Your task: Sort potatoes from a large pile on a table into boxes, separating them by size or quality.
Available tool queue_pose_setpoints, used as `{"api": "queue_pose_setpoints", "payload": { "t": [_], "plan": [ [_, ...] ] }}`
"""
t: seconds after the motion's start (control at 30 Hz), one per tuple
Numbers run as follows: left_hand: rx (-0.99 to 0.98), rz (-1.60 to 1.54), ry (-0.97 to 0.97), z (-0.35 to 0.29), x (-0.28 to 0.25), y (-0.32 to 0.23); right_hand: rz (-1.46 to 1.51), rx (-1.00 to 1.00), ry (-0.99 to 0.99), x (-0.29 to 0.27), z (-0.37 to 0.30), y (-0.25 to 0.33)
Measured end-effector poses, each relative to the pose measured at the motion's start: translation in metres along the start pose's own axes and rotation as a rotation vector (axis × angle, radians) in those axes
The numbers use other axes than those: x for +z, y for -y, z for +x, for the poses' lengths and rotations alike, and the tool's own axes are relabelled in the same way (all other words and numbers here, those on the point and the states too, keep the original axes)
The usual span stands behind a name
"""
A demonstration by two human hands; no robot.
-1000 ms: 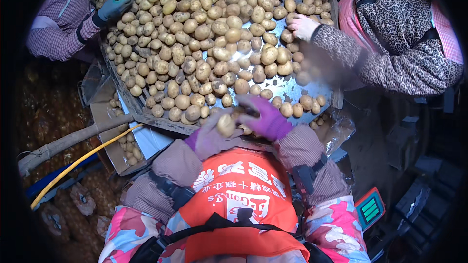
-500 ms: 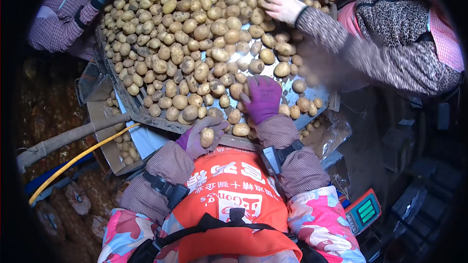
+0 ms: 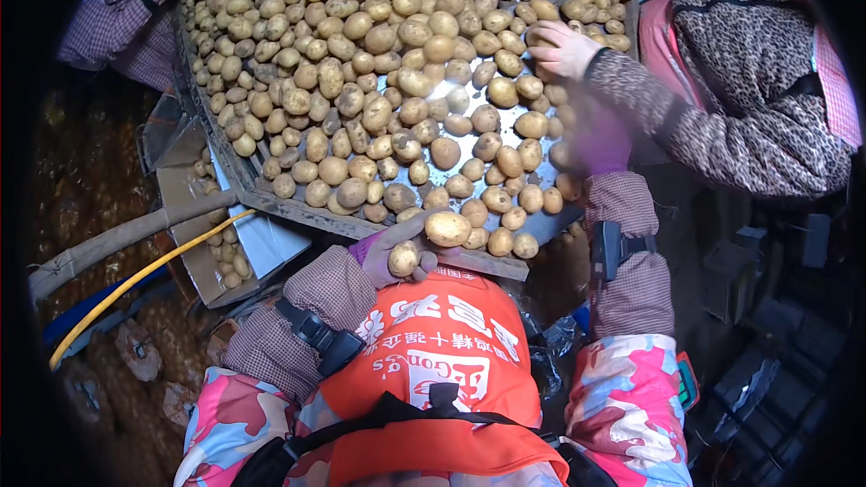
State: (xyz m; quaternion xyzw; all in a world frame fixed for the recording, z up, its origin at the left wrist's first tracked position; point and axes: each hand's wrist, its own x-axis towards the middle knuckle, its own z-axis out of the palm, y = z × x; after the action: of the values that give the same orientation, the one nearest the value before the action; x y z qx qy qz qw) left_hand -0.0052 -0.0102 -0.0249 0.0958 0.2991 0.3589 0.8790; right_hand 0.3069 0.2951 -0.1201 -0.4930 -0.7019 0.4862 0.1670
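Observation:
My left hand (image 3: 383,251), in a grey and purple glove, is closed on a small potato (image 3: 403,258) at the table's near edge. A larger pale potato (image 3: 447,228) lies at its fingertips; I cannot tell whether they grip it. My right hand (image 3: 601,140), in a purple glove, is stretched out beyond the table's right edge, its fingers smeared by motion. A blurred potato (image 3: 566,156) is just beside it. Many loose potatoes (image 3: 361,90) cover the metal-topped table (image 3: 505,122), thinly near my right hand and thickly at the far left.
A co-worker's bare hand (image 3: 561,50) touches potatoes at the right, close to my right arm. Another co-worker's checked sleeve (image 3: 117,18) is at the far left. Below the table stand a cardboard box (image 3: 194,252) with potatoes, a wooden pole (image 3: 135,241) and a yellow hose (image 3: 144,284).
My right hand has left the potatoes at the near middle and swung out to the right. My left hand still holds its potato. The co-worker's bare hand appears farther right.

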Motion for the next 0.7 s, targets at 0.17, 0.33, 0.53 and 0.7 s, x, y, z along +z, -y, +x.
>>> {"api": "queue_pose_setpoints", "payload": {
  "t": [0.17, 0.33, 0.53, 0.7],
  "plan": [
    [0.094, -0.052, 0.022, -0.015, -0.023, 0.013, -1.055, -0.058, -0.257, 0.011, -0.062, 0.024],
    [0.082, -0.244, 0.042, -0.011, -0.011, 0.010, -1.030, -0.057, -0.281, -0.006, -0.060, 0.000],
    [0.029, -0.376, -0.067, -0.027, -0.021, 0.016, -0.934, 0.157, -0.180, -0.010, -0.053, 0.006],
    [0.244, -0.384, -0.058, -0.044, -0.023, 0.018, -0.295, -0.136, -0.527, 0.038, -0.087, 0.056]
  ]
}}
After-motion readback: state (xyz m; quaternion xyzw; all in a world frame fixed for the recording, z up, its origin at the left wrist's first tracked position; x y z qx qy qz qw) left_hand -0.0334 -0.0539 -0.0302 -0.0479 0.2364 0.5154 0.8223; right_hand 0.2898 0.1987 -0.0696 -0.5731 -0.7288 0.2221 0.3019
